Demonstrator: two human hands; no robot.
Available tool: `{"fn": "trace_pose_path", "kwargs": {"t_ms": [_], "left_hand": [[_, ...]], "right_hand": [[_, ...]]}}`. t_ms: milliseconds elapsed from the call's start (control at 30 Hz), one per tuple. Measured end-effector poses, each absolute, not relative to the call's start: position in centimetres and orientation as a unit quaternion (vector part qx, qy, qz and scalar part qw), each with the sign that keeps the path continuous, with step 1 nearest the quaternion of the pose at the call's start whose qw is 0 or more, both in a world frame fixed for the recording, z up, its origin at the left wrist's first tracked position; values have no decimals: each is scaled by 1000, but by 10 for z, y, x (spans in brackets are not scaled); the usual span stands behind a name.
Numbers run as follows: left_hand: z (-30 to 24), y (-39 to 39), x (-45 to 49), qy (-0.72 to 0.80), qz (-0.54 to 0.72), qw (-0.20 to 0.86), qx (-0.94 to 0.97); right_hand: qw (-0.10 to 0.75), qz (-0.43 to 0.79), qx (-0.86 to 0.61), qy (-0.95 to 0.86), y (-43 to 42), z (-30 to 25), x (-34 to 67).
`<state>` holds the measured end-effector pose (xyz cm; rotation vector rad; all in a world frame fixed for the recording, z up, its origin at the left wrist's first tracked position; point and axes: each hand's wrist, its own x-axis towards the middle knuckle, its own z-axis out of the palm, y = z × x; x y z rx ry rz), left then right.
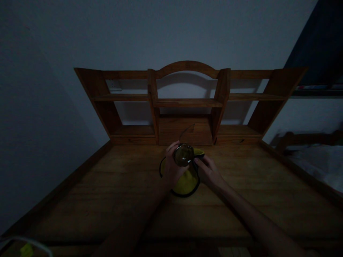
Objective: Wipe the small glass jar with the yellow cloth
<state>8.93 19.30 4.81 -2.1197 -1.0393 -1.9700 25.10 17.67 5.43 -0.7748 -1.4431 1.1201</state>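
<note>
My left hand (172, 165) is curled around a round, see-through glass vessel (183, 155), whose rounded end shows bright reflections. The dim light hides whether it is a cup or a jar. Under and around it spreads a yellow cloth (187, 182) with a black border, lying on the wooden desk (128, 185). One edge of this cloth is raised beside the glass, pinched between the thumb and fingers of my right hand (210, 171). Both hands are close together, with the glass between them.
Behind the hands stands a wooden shelf unit (184, 102) with open compartments and small drawers. Raised wooden edges run along both desk sides. A pale cable (34, 241) and a yellow object (26, 250) are at the lower left. Bedding (316, 160) lies to the right.
</note>
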Motion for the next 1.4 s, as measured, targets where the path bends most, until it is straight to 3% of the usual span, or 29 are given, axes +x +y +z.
{"fn": "trace_pose_path", "kwargs": {"t_ms": [1400], "left_hand": [[41, 194, 90, -336, -618, -1, -711]], "right_hand": [[548, 505, -303, -594, 177, 59, 252]]}}
